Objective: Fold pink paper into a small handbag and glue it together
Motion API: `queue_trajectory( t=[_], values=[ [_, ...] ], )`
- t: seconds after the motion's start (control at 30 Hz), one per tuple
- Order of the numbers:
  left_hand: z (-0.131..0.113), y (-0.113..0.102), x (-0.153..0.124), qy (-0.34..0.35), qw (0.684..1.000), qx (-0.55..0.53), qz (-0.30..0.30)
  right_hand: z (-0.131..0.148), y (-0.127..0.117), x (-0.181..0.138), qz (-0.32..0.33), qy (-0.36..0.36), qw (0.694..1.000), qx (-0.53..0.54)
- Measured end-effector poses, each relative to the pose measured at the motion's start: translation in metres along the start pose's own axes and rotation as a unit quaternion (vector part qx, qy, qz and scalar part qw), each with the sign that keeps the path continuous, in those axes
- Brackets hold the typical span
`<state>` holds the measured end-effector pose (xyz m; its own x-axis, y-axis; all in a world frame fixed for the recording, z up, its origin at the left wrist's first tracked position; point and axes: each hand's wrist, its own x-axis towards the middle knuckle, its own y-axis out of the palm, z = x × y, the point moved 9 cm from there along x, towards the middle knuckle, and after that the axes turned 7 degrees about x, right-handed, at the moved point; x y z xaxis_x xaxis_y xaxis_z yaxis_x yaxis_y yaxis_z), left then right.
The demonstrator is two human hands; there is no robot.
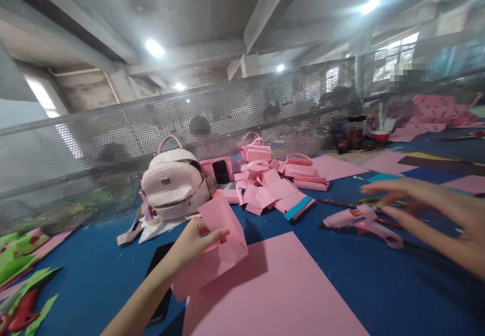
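Folded pink paper (225,225), shaped like an open box or bag, is gripped in my left hand (200,245), thumb inside and fingers behind. It tilts over a large flat pink sheet (265,290) on the blue table. My right hand (424,204) hovers at the right with fingers spread and holds nothing. Just left of that hand a pink glue gun (359,220) lies on its side with a small red light showing. Dark scissors (337,203) lie partly behind the glue gun. A black phone (161,275) is partly hidden under my left forearm.
A cream backpack (176,179) stands at the back, beside a heap of pink paper bags and pieces (269,184). Green paper scraps (22,255) and a red-handled tool (25,310) lie at left. A perforated metal screen (227,118) runs behind; coloured sheets (443,164) lie at right.
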<state>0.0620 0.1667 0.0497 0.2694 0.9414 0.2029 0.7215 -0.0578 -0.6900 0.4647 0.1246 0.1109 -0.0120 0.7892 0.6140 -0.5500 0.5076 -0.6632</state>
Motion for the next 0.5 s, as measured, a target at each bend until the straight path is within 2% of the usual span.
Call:
queue_trajectory(
  t=[0.03,0.1,0.23,0.3,0.4,0.5],
  values=[
    [-0.001,0.0,0.0,0.001,1.0,-0.001,0.001,0.022,0.014,-0.003,0.07,-0.022,0.995,0.063],
    [-0.003,0.001,-0.002,0.005,1.0,-0.003,0.002,0.065,0.052,-0.014,0.212,-0.048,0.963,0.159],
    [-0.009,0.005,-0.005,0.012,1.0,-0.008,0.006,0.118,0.123,-0.03,0.369,-0.025,0.884,0.285],
    [-0.012,0.005,-0.006,0.016,1.0,-0.011,0.006,0.135,0.145,-0.031,0.39,-0.036,0.854,0.342],
    [-0.013,0.005,-0.006,0.017,1.0,-0.01,0.004,0.151,0.159,-0.024,0.373,-0.075,0.849,0.367],
    [-0.011,0.002,-0.006,0.017,1.0,-0.004,-0.003,0.154,0.162,-0.011,0.374,-0.061,0.834,0.4]
  ],
)
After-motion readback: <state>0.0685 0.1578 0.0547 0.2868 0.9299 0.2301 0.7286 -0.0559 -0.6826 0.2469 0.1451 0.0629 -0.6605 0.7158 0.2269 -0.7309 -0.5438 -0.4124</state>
